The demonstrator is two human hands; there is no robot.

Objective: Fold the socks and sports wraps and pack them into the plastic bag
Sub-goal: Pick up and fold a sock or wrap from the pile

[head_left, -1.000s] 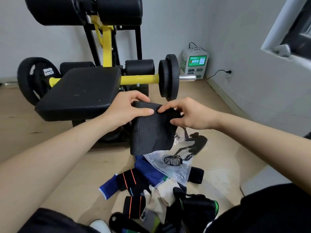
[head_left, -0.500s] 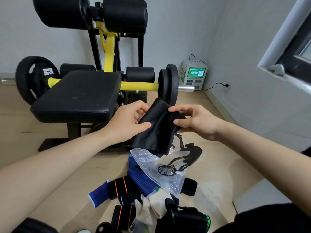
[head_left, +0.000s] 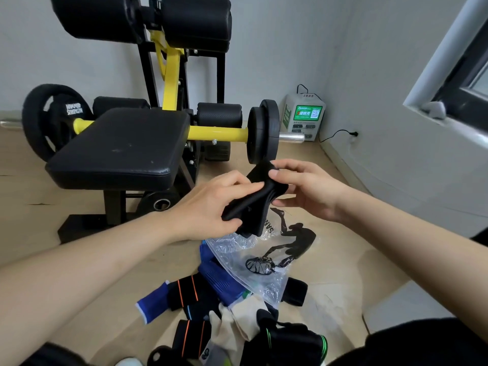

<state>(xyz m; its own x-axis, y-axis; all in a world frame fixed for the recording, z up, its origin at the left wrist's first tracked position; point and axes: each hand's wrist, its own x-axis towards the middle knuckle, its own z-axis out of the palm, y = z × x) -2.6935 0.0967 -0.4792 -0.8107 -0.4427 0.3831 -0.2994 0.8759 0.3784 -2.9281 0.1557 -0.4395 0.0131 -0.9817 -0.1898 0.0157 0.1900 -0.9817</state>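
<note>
Single head-worn view faces forward and down; close above the floor [head_left: 31, 196].

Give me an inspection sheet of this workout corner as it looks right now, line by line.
Surface: light wood-look floor.
Job's things: black fabric piece held up off the floor; clear printed plastic bag lying on the floor, partly over a loose pile of socks and wraps.
Clutter: nothing seen beyond that pile.
Grippers: left hand grips the piece's lower part; right hand pinches its upper end.
Cables: black cable runs from the charging box to a wall socket.
Surroundings: weight bench, white walls, window frame.
</note>
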